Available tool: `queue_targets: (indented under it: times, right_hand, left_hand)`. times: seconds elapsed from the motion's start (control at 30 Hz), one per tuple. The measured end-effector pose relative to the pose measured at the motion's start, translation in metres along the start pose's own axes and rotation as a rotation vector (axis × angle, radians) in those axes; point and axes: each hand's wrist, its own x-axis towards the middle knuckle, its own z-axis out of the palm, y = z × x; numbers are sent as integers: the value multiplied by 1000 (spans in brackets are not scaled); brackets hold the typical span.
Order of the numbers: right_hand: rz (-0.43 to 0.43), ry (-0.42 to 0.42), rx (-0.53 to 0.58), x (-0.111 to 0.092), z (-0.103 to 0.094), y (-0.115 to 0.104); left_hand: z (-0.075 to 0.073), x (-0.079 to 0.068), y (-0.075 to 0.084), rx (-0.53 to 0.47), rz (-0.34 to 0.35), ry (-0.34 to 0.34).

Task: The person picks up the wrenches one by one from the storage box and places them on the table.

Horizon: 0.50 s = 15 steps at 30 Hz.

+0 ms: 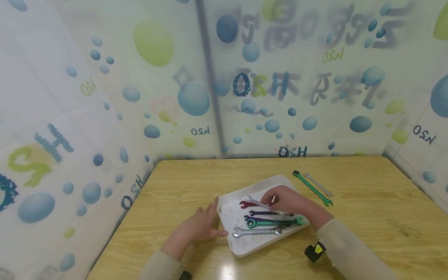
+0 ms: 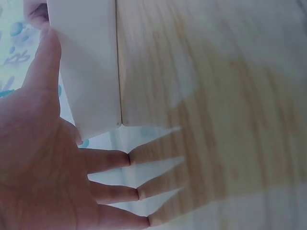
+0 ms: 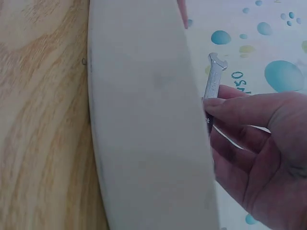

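Observation:
Between thumb and fingers, my right hand (image 1: 288,203) pinches a silver wrench (image 1: 258,202) over the white tray (image 1: 267,246). Its open-end jaw sticks up past the fingertips in the right wrist view, beyond the tray wall (image 3: 148,120). My left hand (image 1: 196,227) lies at the tray's left side, fingers extended, thumb and fingertips right at the rim. Under the right hand lie a red wrench (image 1: 246,204), purple wrenches (image 1: 258,213), a green ratcheting wrench (image 1: 269,223) and a larger silver wrench (image 1: 258,231). The right hand partly hides some of them.
Right of the tray, a green wrench (image 1: 312,188) and a thin silver wrench (image 1: 319,185) lie side by side on the wooden table (image 1: 367,194). Printed wall panels (image 1: 308,105) stand behind the table and along its sides.

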Motion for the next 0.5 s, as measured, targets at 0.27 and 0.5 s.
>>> queue_targets:
  times: [0.27,0.5]
  right_hand:
    - [-21,17,36,-18,-15,1]
    - [-60,58,10,-36,-35,0]
  left_hand:
    - [0,0,0,-20,6,2]
    - [-1,-2,1,-21,27,20]
